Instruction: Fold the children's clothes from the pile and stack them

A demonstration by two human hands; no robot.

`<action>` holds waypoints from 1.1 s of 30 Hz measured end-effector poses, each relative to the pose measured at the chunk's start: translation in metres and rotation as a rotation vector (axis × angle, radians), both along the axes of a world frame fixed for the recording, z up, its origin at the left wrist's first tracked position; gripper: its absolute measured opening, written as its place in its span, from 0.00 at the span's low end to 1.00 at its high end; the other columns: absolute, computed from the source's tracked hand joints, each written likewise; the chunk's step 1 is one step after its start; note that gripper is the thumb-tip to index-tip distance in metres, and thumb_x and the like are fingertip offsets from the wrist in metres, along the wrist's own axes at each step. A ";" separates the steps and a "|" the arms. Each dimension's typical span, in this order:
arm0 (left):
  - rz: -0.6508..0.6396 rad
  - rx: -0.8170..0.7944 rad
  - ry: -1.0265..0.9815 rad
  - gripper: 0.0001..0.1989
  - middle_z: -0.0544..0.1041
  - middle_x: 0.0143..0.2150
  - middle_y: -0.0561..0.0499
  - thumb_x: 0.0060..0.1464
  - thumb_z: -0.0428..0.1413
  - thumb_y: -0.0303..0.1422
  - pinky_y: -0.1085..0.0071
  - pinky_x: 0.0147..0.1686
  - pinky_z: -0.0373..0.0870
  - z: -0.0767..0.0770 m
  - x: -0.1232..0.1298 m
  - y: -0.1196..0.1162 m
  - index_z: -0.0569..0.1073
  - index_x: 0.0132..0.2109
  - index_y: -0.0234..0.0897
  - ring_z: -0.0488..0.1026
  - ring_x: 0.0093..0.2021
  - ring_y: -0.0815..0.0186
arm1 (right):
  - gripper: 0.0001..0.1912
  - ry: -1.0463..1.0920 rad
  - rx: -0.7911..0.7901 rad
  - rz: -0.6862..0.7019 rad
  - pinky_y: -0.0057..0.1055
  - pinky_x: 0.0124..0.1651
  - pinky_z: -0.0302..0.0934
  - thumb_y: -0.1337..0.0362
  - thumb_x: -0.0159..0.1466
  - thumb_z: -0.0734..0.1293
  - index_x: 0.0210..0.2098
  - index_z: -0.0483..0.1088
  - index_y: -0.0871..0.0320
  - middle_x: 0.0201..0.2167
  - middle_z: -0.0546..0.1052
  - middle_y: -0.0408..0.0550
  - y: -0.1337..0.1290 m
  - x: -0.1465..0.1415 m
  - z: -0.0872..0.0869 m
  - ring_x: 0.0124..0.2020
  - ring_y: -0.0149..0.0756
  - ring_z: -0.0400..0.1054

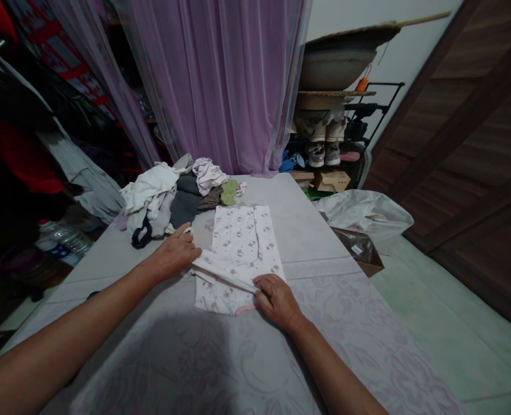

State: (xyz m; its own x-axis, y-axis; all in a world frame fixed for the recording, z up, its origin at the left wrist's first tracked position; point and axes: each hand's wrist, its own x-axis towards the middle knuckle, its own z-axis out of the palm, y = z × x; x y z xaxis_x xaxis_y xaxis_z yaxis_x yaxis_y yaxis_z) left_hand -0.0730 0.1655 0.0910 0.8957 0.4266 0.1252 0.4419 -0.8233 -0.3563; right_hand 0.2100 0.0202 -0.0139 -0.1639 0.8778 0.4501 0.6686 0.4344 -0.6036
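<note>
One white garment (242,236), small printed figures, pink trim (245,309), lying part-folded on pale patterned cloth (346,323), clothes pile (158,184) just beyond at left, left hand (175,253) and right hand (277,302) closed in pinches, stretching a fold (227,274) between them.

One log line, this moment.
left hand: grips garment | right hand: grips garment | fold: spans between hands | clothes pile: beyond left hand
</note>
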 end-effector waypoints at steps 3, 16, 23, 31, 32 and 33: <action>0.047 0.061 -0.014 0.09 0.73 0.24 0.52 0.55 0.53 0.23 0.51 0.65 0.48 0.003 -0.022 -0.008 0.73 0.32 0.41 0.70 0.35 0.62 | 0.07 -0.001 0.001 0.000 0.37 0.46 0.65 0.70 0.60 0.63 0.28 0.72 0.56 0.39 0.78 0.51 -0.001 0.000 0.001 0.41 0.39 0.70; 0.811 -0.220 0.169 0.05 0.80 0.33 0.36 0.47 0.55 0.22 0.46 0.51 0.59 -0.027 -0.065 -0.019 0.75 0.29 0.33 0.77 0.40 0.48 | 0.13 -0.023 -0.045 -0.024 0.37 0.46 0.64 0.64 0.63 0.63 0.24 0.72 0.55 0.38 0.79 0.50 -0.003 0.000 0.002 0.41 0.39 0.71; 0.810 -0.340 -0.006 0.12 0.80 0.41 0.39 0.58 0.49 0.34 0.61 0.43 0.67 -0.004 -0.030 -0.019 0.77 0.40 0.38 0.76 0.45 0.54 | 0.12 -0.184 -0.100 -0.050 0.32 0.42 0.63 0.66 0.64 0.60 0.34 0.75 0.55 0.32 0.79 0.46 0.017 -0.007 0.028 0.35 0.36 0.71; 0.991 -0.438 0.045 0.23 0.73 0.52 0.35 0.61 0.47 0.45 0.61 0.44 0.69 -0.027 -0.009 -0.029 0.71 0.54 0.33 0.74 0.50 0.51 | 0.24 -0.482 -0.042 0.160 0.54 0.64 0.49 0.59 0.66 0.64 0.61 0.65 0.56 0.65 0.63 0.59 0.021 -0.029 0.012 0.66 0.51 0.55; 1.002 -0.449 0.012 0.23 0.72 0.53 0.35 0.61 0.48 0.45 0.62 0.44 0.69 -0.031 -0.012 -0.029 0.70 0.54 0.33 0.74 0.50 0.52 | 0.26 -0.499 -0.041 0.169 0.56 0.65 0.48 0.58 0.66 0.64 0.62 0.63 0.55 0.66 0.61 0.60 0.019 -0.029 0.008 0.67 0.51 0.53; 1.008 -0.459 -0.024 0.23 0.72 0.52 0.36 0.60 0.48 0.45 0.62 0.44 0.69 -0.035 -0.016 -0.027 0.70 0.54 0.34 0.74 0.49 0.53 | 0.27 -0.507 -0.037 0.177 0.56 0.65 0.47 0.57 0.66 0.64 0.63 0.62 0.55 0.67 0.59 0.60 0.018 -0.028 0.004 0.68 0.51 0.52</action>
